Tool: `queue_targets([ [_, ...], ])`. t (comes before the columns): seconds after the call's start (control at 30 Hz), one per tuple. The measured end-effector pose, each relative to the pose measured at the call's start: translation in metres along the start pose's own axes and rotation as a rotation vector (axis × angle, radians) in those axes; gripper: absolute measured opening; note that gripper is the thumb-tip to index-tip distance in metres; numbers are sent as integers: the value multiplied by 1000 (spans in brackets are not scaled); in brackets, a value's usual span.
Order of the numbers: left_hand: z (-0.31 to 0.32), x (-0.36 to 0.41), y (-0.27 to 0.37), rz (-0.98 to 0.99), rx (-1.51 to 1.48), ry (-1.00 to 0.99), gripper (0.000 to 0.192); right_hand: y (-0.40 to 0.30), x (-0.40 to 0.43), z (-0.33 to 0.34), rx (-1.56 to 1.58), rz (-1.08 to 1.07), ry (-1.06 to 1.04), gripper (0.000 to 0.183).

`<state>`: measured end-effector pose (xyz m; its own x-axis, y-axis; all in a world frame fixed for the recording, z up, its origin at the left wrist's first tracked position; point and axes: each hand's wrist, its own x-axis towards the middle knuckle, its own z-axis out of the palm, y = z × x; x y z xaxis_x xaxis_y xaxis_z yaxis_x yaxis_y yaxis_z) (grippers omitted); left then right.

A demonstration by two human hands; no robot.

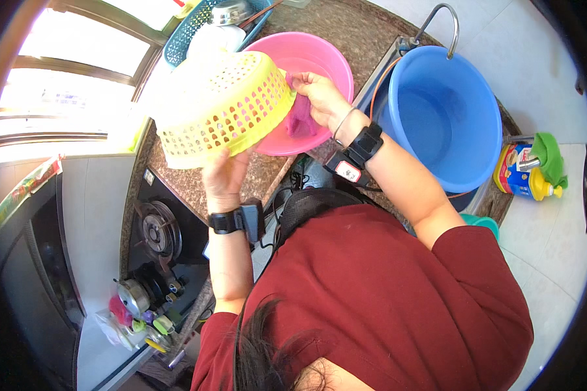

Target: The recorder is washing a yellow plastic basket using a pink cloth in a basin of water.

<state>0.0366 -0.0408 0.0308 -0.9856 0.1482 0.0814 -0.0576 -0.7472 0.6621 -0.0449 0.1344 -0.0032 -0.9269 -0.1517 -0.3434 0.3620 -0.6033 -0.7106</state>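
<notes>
A yellow plastic colander basket [230, 117] is held tilted between my two hands, partly over a pink basin [330, 63] on the granite counter. My left hand [227, 173] grips its near rim from below. At the basket's right edge, my right hand [318, 95] holds a magenta cloth [302, 115] against the rim, and the cloth hangs down over the basin. The basket's far left side is washed out by window light. Its inside is hidden from view.
Right of the basin, a large blue tub [445, 117] stands in the sink under a curved metal faucet [438, 24]. A blue-green basket [183, 39] with bowls is at the back. A gas stove [156, 232] lies left, and a yellow detergent bottle [511, 171] stands far right.
</notes>
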Motion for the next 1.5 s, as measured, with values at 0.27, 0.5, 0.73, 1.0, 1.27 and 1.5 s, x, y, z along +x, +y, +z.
queue_targets([
  [0.27,4,2,-31,33,123,211,52,3,4,2,-430,34,-228,12],
  [0.5,-10,-2,-21,105,256,270,53,-9,68,-17,-1657,-250,-269,18],
  [0.73,-16,-5,-22,65,284,292,51,12,72,-14,-2031,-166,-495,15],
  [1.0,-21,-6,-25,43,266,294,50,-4,35,14,-1469,-216,-377,19],
  [1.27,-20,7,-41,15,233,336,49,34,-21,39,-771,-499,23,9],
  [1.5,-1,9,-39,15,212,250,47,16,-7,35,-756,-599,139,5],
])
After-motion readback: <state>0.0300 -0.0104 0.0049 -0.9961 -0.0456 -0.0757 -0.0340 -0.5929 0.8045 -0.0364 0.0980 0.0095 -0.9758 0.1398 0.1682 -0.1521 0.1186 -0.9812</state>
